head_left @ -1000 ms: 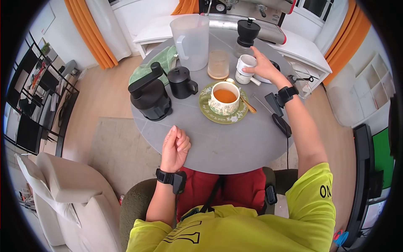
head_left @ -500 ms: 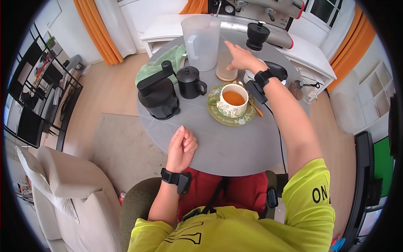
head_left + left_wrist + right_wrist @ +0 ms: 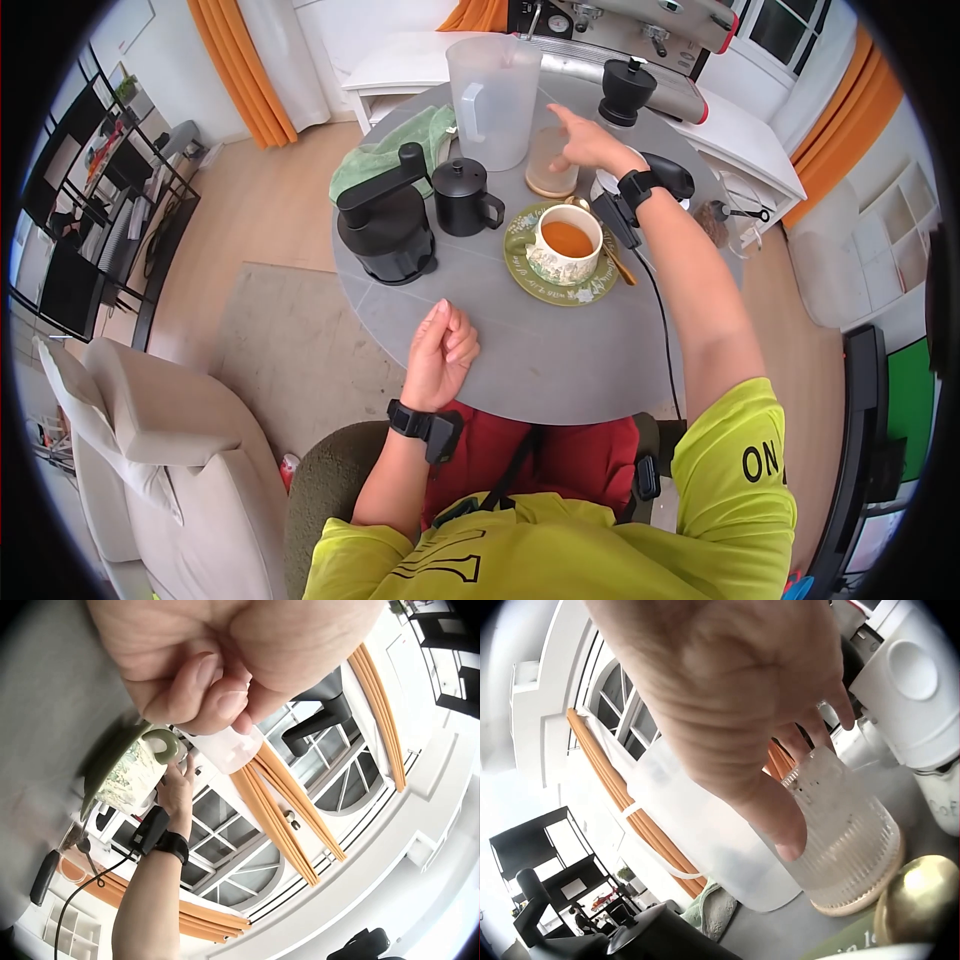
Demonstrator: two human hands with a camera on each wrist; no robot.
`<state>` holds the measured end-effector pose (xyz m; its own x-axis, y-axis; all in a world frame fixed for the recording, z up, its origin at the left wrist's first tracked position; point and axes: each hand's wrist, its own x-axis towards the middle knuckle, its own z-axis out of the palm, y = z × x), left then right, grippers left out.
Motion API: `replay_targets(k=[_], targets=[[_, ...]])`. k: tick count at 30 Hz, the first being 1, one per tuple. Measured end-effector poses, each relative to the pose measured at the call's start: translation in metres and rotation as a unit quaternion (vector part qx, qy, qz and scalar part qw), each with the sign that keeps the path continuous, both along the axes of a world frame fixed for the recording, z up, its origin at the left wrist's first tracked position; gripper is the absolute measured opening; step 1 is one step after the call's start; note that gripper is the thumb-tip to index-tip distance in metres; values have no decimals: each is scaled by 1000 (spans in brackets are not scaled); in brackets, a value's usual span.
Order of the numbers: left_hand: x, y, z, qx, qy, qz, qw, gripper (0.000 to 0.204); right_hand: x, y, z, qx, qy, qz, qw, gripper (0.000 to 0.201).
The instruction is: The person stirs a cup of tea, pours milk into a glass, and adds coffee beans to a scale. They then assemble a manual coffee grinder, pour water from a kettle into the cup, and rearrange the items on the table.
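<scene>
My right hand [image 3: 597, 148] reaches over the ribbed glass [image 3: 550, 176] with its fingers extended. In the right wrist view, the thumb of this hand [image 3: 742, 712] overlaps the glass's [image 3: 844, 836] near side and fingers show beyond its rim; firm contact cannot be told. Stacked white cups [image 3: 911, 690] stand beside it. Loosely curled, my left hand [image 3: 438, 358] is at the table's front edge, with nothing visible in it. A patterned cup [image 3: 562, 266] of orange-brown liquid sits on a green saucer [image 3: 540, 290], a gold-coloured spoon [image 3: 618, 262] beside it.
A black pot [image 3: 460, 200], a larger black vessel [image 3: 385, 235], a green cloth [image 3: 385, 155] and a tall translucent pitcher [image 3: 500, 105] stand left of the glass. Behind it is a black-topped grinder [image 3: 628, 92]. A cable [image 3: 662, 310] hangs from my right wrist device.
My right hand has moved left from the stacked white cups to the ribbed glass. The head view has shifted slightly, while my left hand keeps its loose curl near the table edge.
</scene>
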<state>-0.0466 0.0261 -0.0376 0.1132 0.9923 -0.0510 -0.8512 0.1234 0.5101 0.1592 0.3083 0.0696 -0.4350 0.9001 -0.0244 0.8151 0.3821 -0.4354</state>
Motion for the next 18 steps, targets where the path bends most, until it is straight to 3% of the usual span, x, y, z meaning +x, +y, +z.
replay_targets(k=[8,12,14,18], targets=[[1,1,0,-3,-3,-8,1000,30,-3,-22,13,145,-23,-87,985,98],[0,2,-1,0,-14,-7,1000,30,0,-17,21,135,-32,-83,987,101],[0,2,-1,0,-18,-7,1000,29,2,-13,20,92,60,-77,991,101],[0,2,-1,1,-15,-4,1000,29,-7,-18,21,138,44,-78,986,103]])
